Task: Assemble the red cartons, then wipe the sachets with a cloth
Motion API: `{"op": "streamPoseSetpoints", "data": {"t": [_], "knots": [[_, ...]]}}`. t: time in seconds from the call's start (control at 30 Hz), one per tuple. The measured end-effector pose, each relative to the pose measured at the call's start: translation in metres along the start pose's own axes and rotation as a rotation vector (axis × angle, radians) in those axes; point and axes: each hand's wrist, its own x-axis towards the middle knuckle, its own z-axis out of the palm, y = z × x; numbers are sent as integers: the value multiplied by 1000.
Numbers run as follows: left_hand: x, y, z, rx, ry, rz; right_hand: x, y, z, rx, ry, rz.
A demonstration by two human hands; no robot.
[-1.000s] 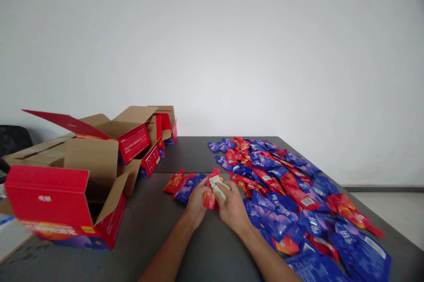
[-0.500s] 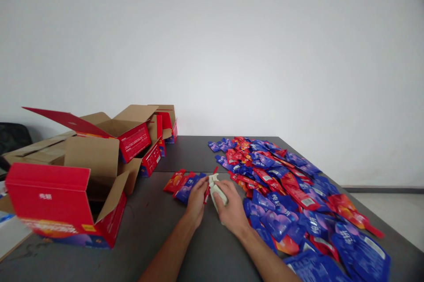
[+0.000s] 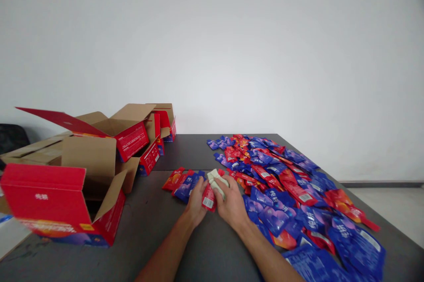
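Observation:
My left hand [image 3: 198, 206] is closed on a red pouch [image 3: 208, 197], whose barcode label faces up. Wrapped in my right hand [image 3: 234, 204] is a small cream-white hand-held device [image 3: 214, 176]; its exact kind I cannot make out. The device lies over the upper part of the pouch, the two hands close together above the dark table. Just left of my left hand, a blue pouch [image 3: 184, 188] and red pouches [image 3: 173, 179] lie overlapping on the table.
A large heap of red and blue pouches [image 3: 278, 211] spreads along the table's right side. Open red cartons [image 3: 46, 202] with raised brown flaps stand on the left, others [image 3: 134, 141] behind. The dark table [image 3: 149, 229] ends at a pale wall.
The red pouch, earlier seen nearly edge-on, has turned so its barcode side shows. The cream-white device has tilted leftward over it. Both hands stay in about the same place.

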Motion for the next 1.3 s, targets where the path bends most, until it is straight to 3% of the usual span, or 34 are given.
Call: {"op": "streamPoseSetpoints", "data": {"t": [0.1, 0.17, 0.37, 0.57, 0.77, 0.87, 1.03, 1.17, 1.3], "knots": [[-2, -3, 2, 7, -43, -21, 5, 13, 0, -55, 89, 56], [-1, -5, 3, 4, -42, 6, 6, 15, -2, -75, 76, 54], [7, 2, -4, 114, 51, 148, -4, 1, -4, -117, -173, -28], [7, 6, -10, 779, 178, 359, -10, 1, -7, -406, -346, 134], [6, 10, -22, 1559, 340, 566, -5, -13, -9, -501, -244, 161], [4, 18, -31, 1868, 480, 522, -4, -28, -3, -476, -267, 64], [-2, 21, -37, 2098, 680, 280, -1, -49, 14, -543, -551, -73], [-2, 27, -39, 2087, 665, 71, 12, -54, 31, -644, -696, -101], [1, 42, -53, 2090, 623, 67, 29, -51, 53, -647, -777, -96]]}}
